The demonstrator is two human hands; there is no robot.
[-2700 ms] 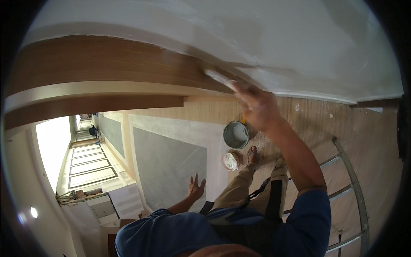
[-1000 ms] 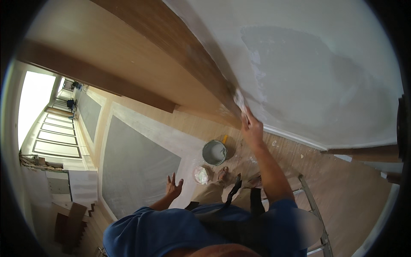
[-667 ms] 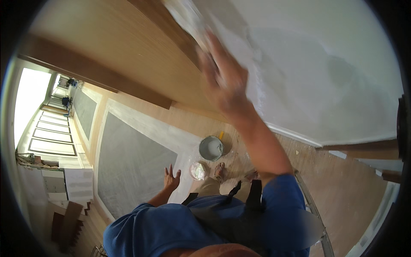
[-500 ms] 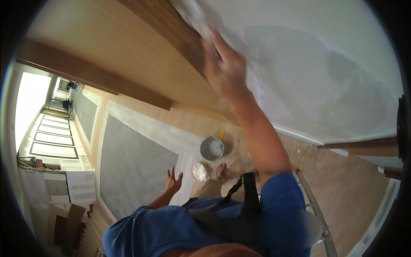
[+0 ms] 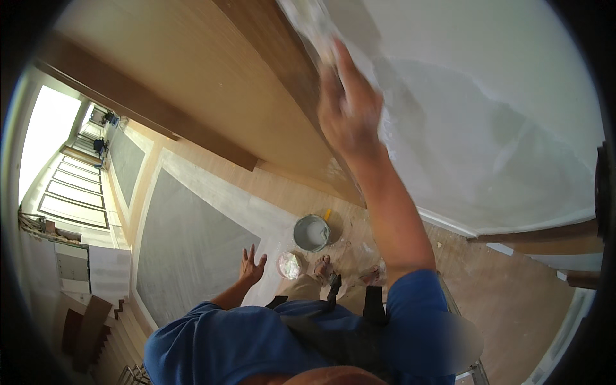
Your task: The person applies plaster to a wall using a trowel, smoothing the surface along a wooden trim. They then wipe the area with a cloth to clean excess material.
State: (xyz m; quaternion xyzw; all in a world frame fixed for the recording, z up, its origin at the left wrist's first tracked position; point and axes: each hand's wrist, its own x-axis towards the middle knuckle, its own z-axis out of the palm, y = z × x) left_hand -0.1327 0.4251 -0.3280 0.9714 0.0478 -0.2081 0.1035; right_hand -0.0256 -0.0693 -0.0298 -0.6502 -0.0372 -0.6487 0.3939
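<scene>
My right hand (image 5: 350,106) is raised high against a white plastered wall (image 5: 487,115), right beside a brown wooden trim (image 5: 269,58). Its fingers are closed on a putty knife (image 5: 307,20) whose white-smeared blade lies along the seam between trim and plaster. The plaster near the hand looks grey and damp. My left hand (image 5: 251,266) hangs far below at my side, fingers spread, holding nothing. Blue sleeves cover both my upper arms.
Far below on the wooden floor stand a grey bucket (image 5: 311,232) of white paste and a small round tub (image 5: 290,264), close to my feet (image 5: 324,264). A metal ladder rail (image 5: 473,372) shows at lower right. Grey wall panels (image 5: 186,250) and a bright window (image 5: 48,141) lie to the left.
My right hand has slid the putty knife upward along the trim edge, rising closer to the camera. My left hand has stayed low and open.
</scene>
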